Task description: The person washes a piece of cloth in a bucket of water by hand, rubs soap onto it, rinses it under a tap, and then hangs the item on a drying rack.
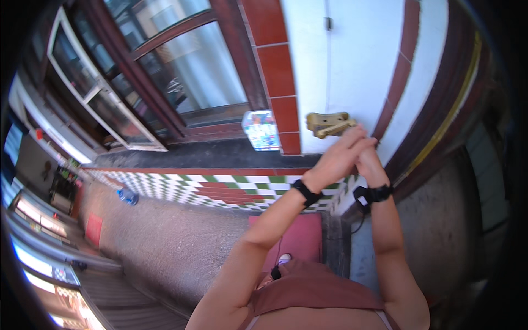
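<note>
My left hand point(340, 154) and my right hand point(368, 161) are raised together in front of a white wall. The fingers of the left hand lie across the right hand, hiding part of it. Just beyond the fingertips, a yellowish, worn fixture point(328, 120) with dark holes and a slanting bar sits against the wall. My fingers meet or overlap the right end of that bar, and whether they grip it is not visible. A black band point(307, 193) is on my left wrist. Around my right wrist is a black strap point(377, 193) with a small device and a cable.
A dark ledge point(198, 154) runs below the window, with a transparent container point(261, 130) of colourful items at its right end. Farther left stands an open framed casement point(103, 90). Below are a checkered tile wall point(247, 185), a red mat point(307, 235) and a blue water jug point(128, 197).
</note>
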Demonstrator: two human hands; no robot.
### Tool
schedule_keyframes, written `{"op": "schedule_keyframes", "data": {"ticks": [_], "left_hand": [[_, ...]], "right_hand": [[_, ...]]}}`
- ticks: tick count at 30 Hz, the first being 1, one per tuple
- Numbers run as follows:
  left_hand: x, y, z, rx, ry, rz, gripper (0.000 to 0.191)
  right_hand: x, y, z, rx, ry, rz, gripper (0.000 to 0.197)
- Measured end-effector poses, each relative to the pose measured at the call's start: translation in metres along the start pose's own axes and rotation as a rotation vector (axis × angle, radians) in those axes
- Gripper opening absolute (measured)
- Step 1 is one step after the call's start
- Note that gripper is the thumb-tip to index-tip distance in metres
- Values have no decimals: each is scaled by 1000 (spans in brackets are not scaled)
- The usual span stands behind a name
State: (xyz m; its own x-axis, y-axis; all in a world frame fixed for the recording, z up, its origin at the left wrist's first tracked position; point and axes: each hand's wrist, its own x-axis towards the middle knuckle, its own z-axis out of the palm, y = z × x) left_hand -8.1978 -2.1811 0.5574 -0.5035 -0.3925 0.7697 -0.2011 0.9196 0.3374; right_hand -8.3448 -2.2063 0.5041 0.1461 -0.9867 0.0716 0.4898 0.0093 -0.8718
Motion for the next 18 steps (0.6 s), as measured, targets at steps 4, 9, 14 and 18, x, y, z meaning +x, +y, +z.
{"op": "schedule_keyframes", "data": {"ticks": [4,9,14,18], "left_hand": [[-18,20,-16,26,24,-83,70],[-35,16,-21,232,-34,-184,86],[-40,23,-9,481,-152,-268,99],[-47,26,-6,566,-225,-329,109]], "right_hand": [[-8,-15,23,-140,118,7,35],[-4,-22,33,-480,206,31,28],[21,-7,1,-644,216,-72,39],[25,-2,8,-683,256,-121,47]]}}
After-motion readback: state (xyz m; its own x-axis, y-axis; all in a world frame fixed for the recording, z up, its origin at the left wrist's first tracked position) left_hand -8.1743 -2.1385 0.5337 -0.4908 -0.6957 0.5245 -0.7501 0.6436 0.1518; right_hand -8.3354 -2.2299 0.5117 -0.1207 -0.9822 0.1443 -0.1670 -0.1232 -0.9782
